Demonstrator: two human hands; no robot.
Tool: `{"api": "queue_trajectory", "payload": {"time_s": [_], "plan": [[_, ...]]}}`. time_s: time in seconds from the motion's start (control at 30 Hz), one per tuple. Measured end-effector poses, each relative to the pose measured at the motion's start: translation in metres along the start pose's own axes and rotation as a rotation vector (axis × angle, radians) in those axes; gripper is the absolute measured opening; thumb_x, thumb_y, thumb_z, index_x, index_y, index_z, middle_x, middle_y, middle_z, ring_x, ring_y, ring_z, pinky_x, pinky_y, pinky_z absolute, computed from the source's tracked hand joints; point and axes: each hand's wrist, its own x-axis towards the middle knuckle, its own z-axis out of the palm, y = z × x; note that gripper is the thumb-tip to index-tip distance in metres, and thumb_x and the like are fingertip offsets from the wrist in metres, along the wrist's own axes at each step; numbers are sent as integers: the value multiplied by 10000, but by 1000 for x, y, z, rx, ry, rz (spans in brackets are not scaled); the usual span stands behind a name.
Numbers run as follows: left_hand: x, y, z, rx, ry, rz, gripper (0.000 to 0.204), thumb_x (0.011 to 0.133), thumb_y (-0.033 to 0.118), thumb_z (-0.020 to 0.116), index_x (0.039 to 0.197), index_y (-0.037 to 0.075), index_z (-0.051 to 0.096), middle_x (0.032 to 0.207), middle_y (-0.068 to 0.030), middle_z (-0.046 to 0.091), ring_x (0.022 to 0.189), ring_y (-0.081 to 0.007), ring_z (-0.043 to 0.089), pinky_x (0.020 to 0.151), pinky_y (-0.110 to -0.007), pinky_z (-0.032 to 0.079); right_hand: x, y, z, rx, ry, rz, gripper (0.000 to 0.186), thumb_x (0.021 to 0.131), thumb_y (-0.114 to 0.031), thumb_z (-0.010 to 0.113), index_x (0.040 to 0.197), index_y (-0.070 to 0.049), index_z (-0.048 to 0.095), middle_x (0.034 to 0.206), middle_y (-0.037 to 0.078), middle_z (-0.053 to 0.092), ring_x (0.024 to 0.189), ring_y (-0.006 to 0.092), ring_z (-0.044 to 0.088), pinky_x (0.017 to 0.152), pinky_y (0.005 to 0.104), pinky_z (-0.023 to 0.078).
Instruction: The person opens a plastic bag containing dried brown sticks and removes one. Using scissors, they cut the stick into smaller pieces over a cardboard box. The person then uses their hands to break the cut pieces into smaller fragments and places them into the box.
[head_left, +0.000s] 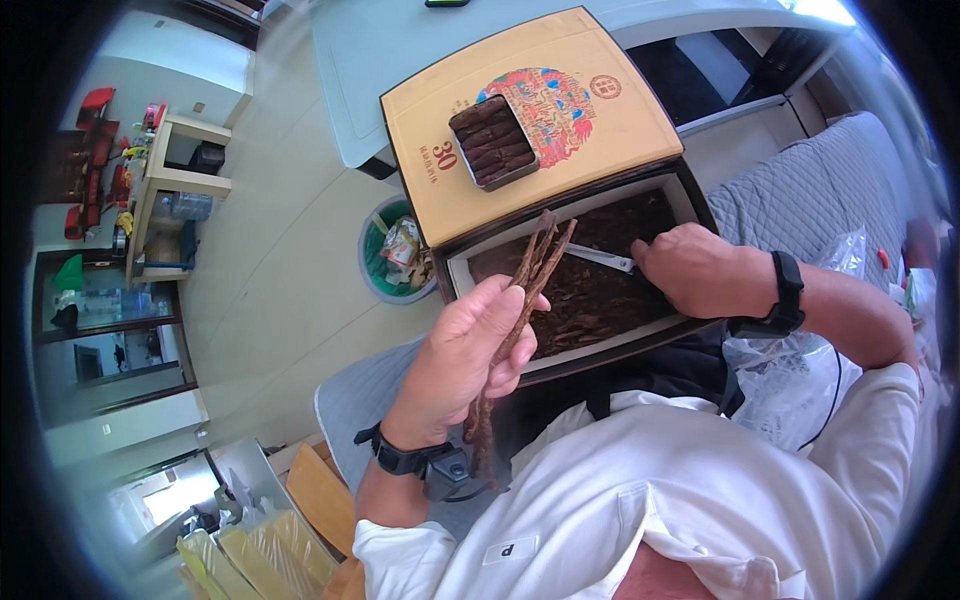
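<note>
My left hand is closed around a bundle of long, thin, dark brown dried sticks. The sticks' upper ends fan out over an open box, and their lower ends hang below my palm. My right hand grips what looks like a pair of silver scissors, its handles hidden by my fingers. The blades point left toward the sticks, above dark brown dried pieces that cover the box's bottom. On the box's yellow printed lid rests a small metal tin with short, thick brown pieces in rows.
Left of the box stands a waste bin with a green liner and wrappers. A pale table lies beyond. A grey quilted seat and clear plastic bags are on the right. Shelves stand at far left.
</note>
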Motion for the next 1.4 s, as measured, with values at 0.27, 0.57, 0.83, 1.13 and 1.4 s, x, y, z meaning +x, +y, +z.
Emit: {"api": "queue_trajectory", "payload": {"time_s": [0.27, 0.57, 0.83, 1.13, 1.4], "plan": [[-13, 13, -11, 90, 45, 13, 374, 1119, 341, 469, 1279, 15, 559, 765, 13, 499, 553, -19, 368, 465, -177, 320, -16, -16, -44, 215, -96, 178, 219, 722, -66, 670, 875, 90, 691, 781, 250, 673, 806, 414, 695, 719, 445, 561], [7, -12, -15, -41, -29, -125, 331, 1127, 329, 447, 1262, 48, 557, 749, 17, 474, 549, -30, 352, 462, -181, 322, -54, -11, -53, 689, -55, 232, 305, 821, -201, 796, 984, 44, 716, 699, 142, 672, 594, 247, 636, 576, 355, 498], [25, -21, -7, -162, -69, -105, 342, 1125, 341, 445, 1244, 36, 543, 742, -3, 482, 524, -39, 358, 442, -189, 324, -65, -8, -45, 778, -1, 125, 387, 842, -333, 815, 933, 32, 720, 613, 82, 643, 502, 196, 575, 491, 332, 427], [50, -24, 19, -190, -212, -181, 313, 1122, 337, 457, 1243, 65, 554, 746, 2, 476, 546, -44, 369, 447, -191, 323, -56, -10, -34, 984, -21, 141, 373, 894, -300, 762, 949, 64, 704, 592, 88, 609, 509, 137, 526, 489, 318, 399], [63, -16, 30, -115, -277, -196, 300, 1120, 346, 467, 1184, 72, 570, 754, 34, 459, 555, -31, 348, 462, -185, 312, -52, -14, -35, 1126, 11, 228, 337, 897, -271, 761, 951, 57, 710, 595, 71, 591, 512, 138, 487, 499, 327, 382]]}}
